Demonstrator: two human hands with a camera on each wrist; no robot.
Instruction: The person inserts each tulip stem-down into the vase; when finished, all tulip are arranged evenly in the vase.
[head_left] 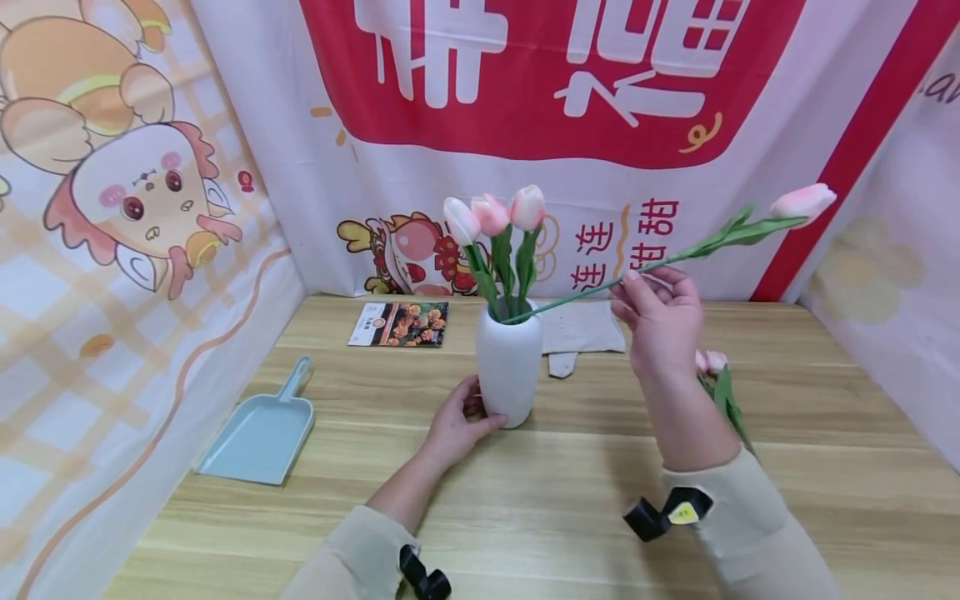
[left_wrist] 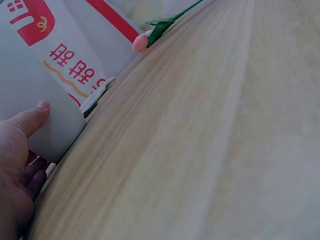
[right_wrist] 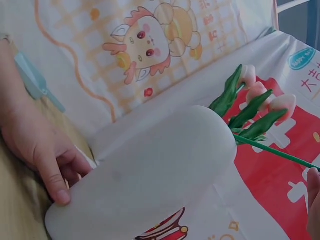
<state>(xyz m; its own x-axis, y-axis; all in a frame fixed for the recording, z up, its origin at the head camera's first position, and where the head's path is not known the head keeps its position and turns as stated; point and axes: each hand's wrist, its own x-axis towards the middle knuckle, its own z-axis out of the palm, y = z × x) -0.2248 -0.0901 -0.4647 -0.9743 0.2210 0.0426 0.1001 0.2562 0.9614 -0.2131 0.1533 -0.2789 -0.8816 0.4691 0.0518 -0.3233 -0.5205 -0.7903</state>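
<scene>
A white vase [head_left: 510, 371] stands upright on the wooden table with several pink-and-white tulips [head_left: 491, 215] in it. Around its base curl the thumb and fingers of my left hand [head_left: 456, 427], also seen in the left wrist view beside the vase [left_wrist: 37, 95]. My right hand [head_left: 663, 321] pinches the green stem of another tulip [head_left: 802, 204] partway along. That stem slants down to the left, its lower end at the vase's mouth; the pink bloom points up and right. In the right wrist view the stem [right_wrist: 280, 152] meets the mouth beside the other tulips.
More tulips [head_left: 723, 392] lie on the table, partly hidden behind my right forearm. A light blue dustpan [head_left: 262, 429] lies at the left. Behind the vase are a flower-picture packet [head_left: 401, 324] and a pale cloth item [head_left: 581, 327]. Printed cloth hangs at the back and sides.
</scene>
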